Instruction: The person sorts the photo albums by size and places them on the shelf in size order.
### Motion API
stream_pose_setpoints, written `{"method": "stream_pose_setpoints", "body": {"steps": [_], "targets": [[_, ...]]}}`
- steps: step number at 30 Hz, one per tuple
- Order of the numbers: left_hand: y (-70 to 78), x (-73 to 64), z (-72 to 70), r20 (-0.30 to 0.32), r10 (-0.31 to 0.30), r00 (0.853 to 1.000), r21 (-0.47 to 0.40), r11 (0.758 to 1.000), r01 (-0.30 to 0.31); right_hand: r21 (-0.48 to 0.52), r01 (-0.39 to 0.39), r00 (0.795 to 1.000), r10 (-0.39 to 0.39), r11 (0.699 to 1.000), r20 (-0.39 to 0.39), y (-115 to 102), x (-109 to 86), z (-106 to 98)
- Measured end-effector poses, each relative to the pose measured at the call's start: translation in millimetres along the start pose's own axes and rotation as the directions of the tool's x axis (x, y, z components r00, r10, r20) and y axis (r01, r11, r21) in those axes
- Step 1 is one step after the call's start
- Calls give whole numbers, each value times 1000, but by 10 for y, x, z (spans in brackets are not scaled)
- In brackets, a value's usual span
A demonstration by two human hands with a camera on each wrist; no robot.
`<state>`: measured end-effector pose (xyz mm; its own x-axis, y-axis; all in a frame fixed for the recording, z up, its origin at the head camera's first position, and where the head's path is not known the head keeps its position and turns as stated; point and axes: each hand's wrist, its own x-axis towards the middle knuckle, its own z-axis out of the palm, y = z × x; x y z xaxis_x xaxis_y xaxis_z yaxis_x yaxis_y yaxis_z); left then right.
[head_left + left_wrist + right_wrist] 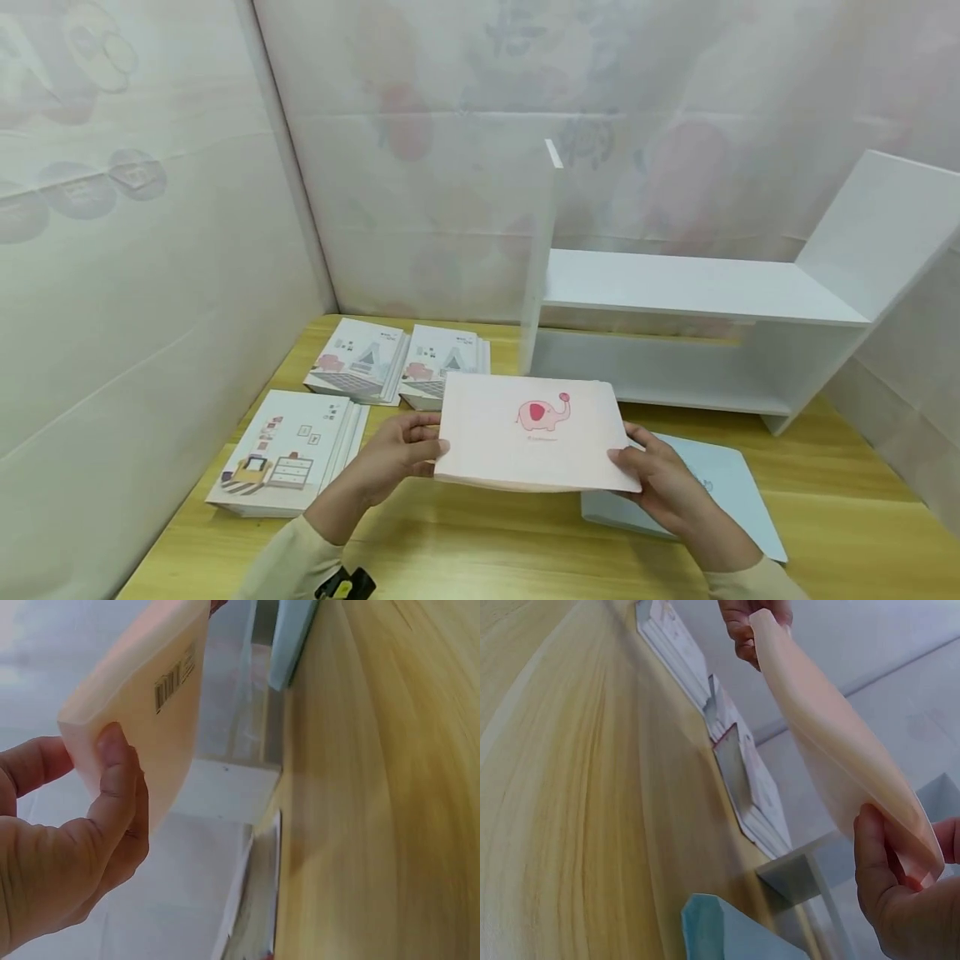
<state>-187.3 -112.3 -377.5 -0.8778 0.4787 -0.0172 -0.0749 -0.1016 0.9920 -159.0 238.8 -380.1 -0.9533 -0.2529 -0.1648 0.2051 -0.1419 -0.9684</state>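
Note:
Both hands hold up a flat, pale pink pack [495, 433] with a red elephant printed on its top face. It is held above the table, and its underside carries a barcode in the left wrist view. At its left edge my left hand [393, 454] pinches it, thumb on top and fingers beneath. My right hand [663, 479] grips the opposite end the same way. In the right wrist view the pack [840, 742] bows slightly between the hands. Below the right hand a light blue pack [731, 479] lies on the table, partly covered by the hand and forearm.
A white shelf unit [697, 283] stands at the back right. On the left, stacks of white illustrated books include a near one [300, 454], a far one [360, 358] and another [442, 354] beside it. The wooden table [480, 550] meets printed fabric walls [420, 192].

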Motion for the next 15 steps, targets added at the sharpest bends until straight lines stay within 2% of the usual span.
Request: {"method": "stream_pose_setpoints", "body": {"steps": [4, 11, 15], "targets": [[48, 22, 78, 21, 14, 1000, -11, 1000, -14, 23, 33, 999, -32, 999, -5, -54, -72, -69], [156, 86, 219, 99, 54, 994, -50, 998, -49, 68, 77, 996, -73, 995, -50, -173, -194, -186], [235, 121, 312, 91, 58, 994, -42, 998, -54, 111, 138, 990, -136, 984, -21, -234, -235, -285]]}}
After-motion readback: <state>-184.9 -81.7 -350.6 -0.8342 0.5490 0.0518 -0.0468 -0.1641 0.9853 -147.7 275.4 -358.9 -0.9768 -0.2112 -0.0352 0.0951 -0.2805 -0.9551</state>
